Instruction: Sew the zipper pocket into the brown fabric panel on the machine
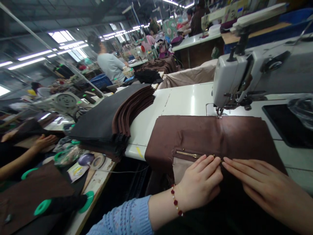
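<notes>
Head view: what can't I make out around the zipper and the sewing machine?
All in the head view:
- Zipper, right end: hidden by the left hand.
- Whether the left hand and right hand grip the brown piece or only rest on it: their undersides are turned away.
- Needle tip: too small at the presser foot.
- Sewing machine, far end: cut off by the right edge.

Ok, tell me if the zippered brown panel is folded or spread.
Spread: the brown panel lies broadly across the white table. Whether a hidden layer folds underneath, I cannot tell.
</notes>
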`<state>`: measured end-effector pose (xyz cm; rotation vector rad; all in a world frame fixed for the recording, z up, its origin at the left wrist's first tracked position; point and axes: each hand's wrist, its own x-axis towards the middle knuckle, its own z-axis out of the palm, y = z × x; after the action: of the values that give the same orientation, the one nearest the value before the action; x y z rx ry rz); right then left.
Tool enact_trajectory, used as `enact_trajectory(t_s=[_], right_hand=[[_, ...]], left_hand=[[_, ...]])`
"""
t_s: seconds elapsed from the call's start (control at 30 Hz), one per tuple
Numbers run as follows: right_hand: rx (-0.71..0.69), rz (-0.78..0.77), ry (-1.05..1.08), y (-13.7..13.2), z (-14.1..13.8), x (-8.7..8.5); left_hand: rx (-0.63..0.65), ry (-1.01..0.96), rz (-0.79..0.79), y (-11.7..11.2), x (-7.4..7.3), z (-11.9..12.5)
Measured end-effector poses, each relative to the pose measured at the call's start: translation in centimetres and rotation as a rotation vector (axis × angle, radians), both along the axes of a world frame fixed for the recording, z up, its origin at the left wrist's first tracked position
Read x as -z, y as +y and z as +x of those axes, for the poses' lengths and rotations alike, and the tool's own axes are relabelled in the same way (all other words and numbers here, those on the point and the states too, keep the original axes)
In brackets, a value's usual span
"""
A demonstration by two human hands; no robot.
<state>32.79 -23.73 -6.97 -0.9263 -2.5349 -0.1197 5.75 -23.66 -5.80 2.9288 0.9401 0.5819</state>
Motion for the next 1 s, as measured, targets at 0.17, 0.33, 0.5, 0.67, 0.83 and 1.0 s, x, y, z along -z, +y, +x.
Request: enact_trajectory(t_s=[0.17,0.33,0.5,0.67,0.83,1.0], right_hand=[[-0.015,0.017,-0.064,0.2,0.1,-0.3],[-0.005,0.036,-0.117,0.2,0.1,-0.4],[-0.001,0.041,-0.084,0.0,-0.2,-0.6],[0.01,-0.001,-0.052,-0.2,-0.4,-0.9],[-0.001,-0.027,-0.014,0.0,-1.0,-1.8],[-0.025,-0.024,0.027,0.3,-1.2,-2.2]], left_hand=[[-0.081,-0.063,-0.12,3.7,-2.9,-1.0],[-0.284,0.09,-0.205,9.6,-2.8,-3.7],[-0.361,0.156,-0.232,10.7,-1.2,-4.9],[-0.367,0.184,-0.236,10.5,-1.4,-5.0],[-0.276,0.322,-0.323,12.1,-2.8,-7.3],[-0.17,0.344,-0.212,13.5,-4.7,-7.3]])
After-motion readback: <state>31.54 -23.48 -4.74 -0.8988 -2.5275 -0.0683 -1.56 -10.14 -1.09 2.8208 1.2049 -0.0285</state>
